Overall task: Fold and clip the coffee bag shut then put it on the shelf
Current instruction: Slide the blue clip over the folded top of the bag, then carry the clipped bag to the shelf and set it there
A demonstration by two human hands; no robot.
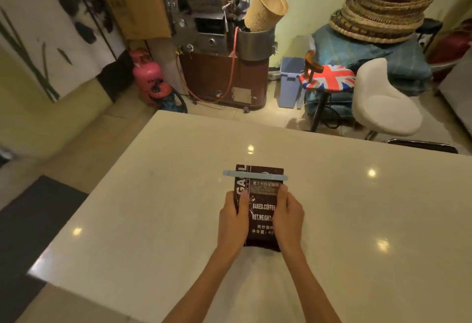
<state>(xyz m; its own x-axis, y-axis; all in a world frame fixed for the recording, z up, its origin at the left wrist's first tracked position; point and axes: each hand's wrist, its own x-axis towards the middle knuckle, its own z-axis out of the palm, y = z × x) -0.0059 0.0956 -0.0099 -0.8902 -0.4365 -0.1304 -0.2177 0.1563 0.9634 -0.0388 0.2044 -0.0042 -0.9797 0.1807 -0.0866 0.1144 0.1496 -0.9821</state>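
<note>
Both hands hold one coffee bag [260,210] by its long sides: the left hand [233,223] has its grip closed on the left edge with the thumb laid over the front, and the right hand [287,216] has its grip closed on the right edge, thumb likewise on the front. The bag is over the pale, glossy surface [357,220], near its middle; whether its lower end touches the surface cannot be told. The bag is dark brown with white print, including "BAKED.COFFEE" and "NET.WEIGHT", and a lighter label band above these words. A pale blue clip [255,175] lies straight across the bag just below its top end and projects past both side edges. What the bag contains is hidden. Beyond the surface, on the floor, stands a coffee roaster [217,41] with a steel drum; a woven basket [267,7] rests tilted in the drum's mouth, its inside apparently empty. A pink gas cylinder [148,74] stands left of the roaster, a blue bin [291,82] right of it.
</note>
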